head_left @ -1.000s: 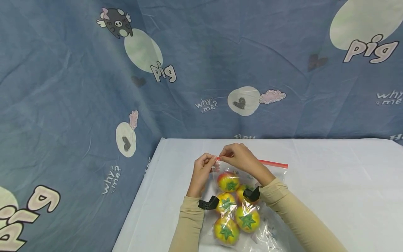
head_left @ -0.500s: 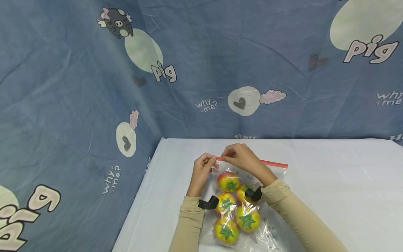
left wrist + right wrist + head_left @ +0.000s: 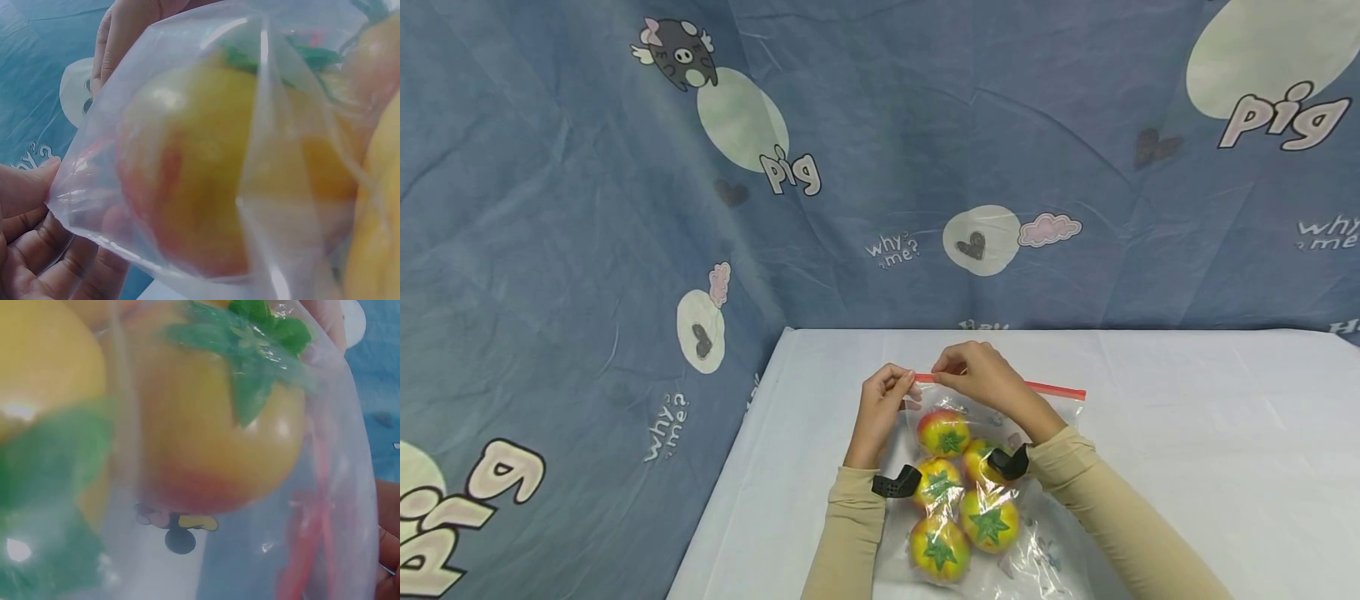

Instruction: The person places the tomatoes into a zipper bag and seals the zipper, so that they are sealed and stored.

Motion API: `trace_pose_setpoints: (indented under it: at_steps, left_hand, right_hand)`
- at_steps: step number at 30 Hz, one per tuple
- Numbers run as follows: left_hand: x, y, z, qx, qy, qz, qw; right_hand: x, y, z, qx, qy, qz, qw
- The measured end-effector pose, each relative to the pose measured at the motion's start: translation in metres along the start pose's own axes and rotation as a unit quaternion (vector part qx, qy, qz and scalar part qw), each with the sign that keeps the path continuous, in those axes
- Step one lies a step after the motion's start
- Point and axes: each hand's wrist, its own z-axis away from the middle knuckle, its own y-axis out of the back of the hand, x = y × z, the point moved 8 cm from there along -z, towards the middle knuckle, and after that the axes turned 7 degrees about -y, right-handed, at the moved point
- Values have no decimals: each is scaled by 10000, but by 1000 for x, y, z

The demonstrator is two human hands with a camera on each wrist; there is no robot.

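A clear zip bag (image 3: 1037, 562) lies on the white table, its red zip strip (image 3: 1056, 391) along the far edge. Inside are several round yellow-red fruits (image 3: 942, 557) with green star-shaped leaf caps. My left hand (image 3: 874, 412) pinches the bag's upper left corner; in the left wrist view its thumb (image 3: 28, 187) presses the plastic edge. A short way to the right along the strip, my right hand (image 3: 981, 379) pinches the red zip between thumb and fingers. Plastic and a fruit (image 3: 219, 425) fill most of the right wrist view, so those fingertips are hidden there.
The white-covered table (image 3: 1210, 467) extends to the right of the bag. Behind it and along its left side hangs a blue printed cloth (image 3: 880, 150). A black wrist camera mount (image 3: 897, 482) sits at the left cuff, another (image 3: 1008, 462) at the right cuff.
My right hand has slid a little to the right along the red strip, showing more of it between the hands. The left hand and the fruits stay put.
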Motion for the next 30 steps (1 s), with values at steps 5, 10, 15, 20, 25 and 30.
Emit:
trace_pose_setpoints:
  at_steps: [5,10,15,20,25,30]
  left_hand:
    - [0,1,1,30,30,-92,9999]
    - [-2,2,1,62,101,-191,9997]
    - [-3,2,0,84,105,-220,9997]
    - [-1,2,0,61,74,-189,9998]
    - [-1,2,0,42,40,-86,9999]
    - [-3,2,0,54,37,-1,10000]
  right_hand:
    - [0,1,1,-11,-5,-29,10000]
    - [1,2,2,-11,-42,-17,10000]
    - [3,3,3,-23,15,-42,10000]
    - [5,4,4,-25,39,-59,10000]
    - [6,5,4,-39,37,-50,10000]
    - [8,6,5,-82,-40,-82,9999]
